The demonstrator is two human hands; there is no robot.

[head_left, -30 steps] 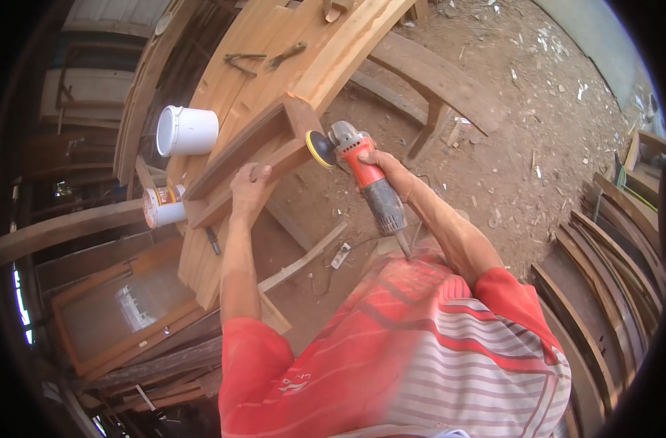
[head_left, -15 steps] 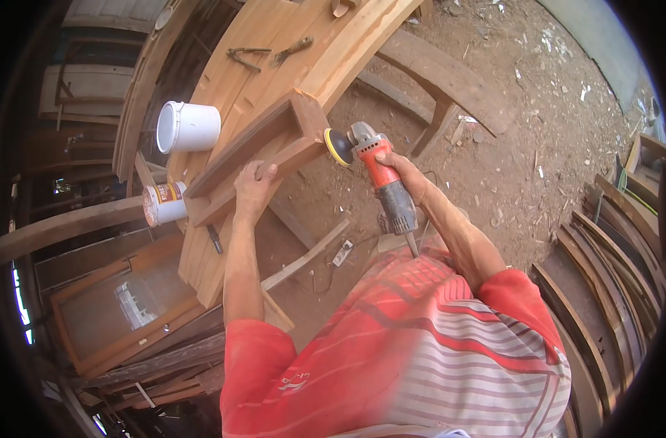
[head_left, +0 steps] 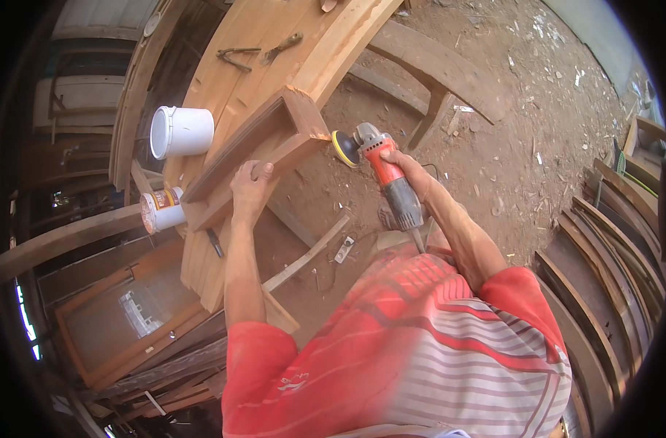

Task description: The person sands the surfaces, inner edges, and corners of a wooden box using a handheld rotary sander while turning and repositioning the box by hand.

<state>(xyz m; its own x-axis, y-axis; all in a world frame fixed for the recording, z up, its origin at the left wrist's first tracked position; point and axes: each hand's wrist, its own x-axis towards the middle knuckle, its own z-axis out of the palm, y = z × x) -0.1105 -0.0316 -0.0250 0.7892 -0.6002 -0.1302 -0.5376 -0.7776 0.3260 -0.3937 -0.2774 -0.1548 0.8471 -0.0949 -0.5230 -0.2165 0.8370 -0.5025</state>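
My left hand (head_left: 250,188) is closed over the near board of a long wooden box frame (head_left: 293,152), which rests tilted on planks. My right hand (head_left: 412,174) wraps round the red and black body of an angle grinder (head_left: 386,169). Its yellow-rimmed sanding disc (head_left: 345,149) sits right beside the frame's right corner; whether they touch I cannot tell. A pale, orange-brown patch shows on the wood at that corner. The grinder's cord end points back toward my striped red shirt (head_left: 391,321).
Pincers (head_left: 236,58) and a brush-like tool (head_left: 283,47) lie on the wooden panel (head_left: 263,84). A white bucket (head_left: 183,131) and a labelled tub (head_left: 163,209) stand at left. A power socket (head_left: 344,250) lies on the ground; curved boards (head_left: 603,285) are stacked right.
The view has shifted slightly. The grinder has moved a little to the right, its disc drawing back from the frame's corner and baring the pale patch. My left hand keeps its hold.
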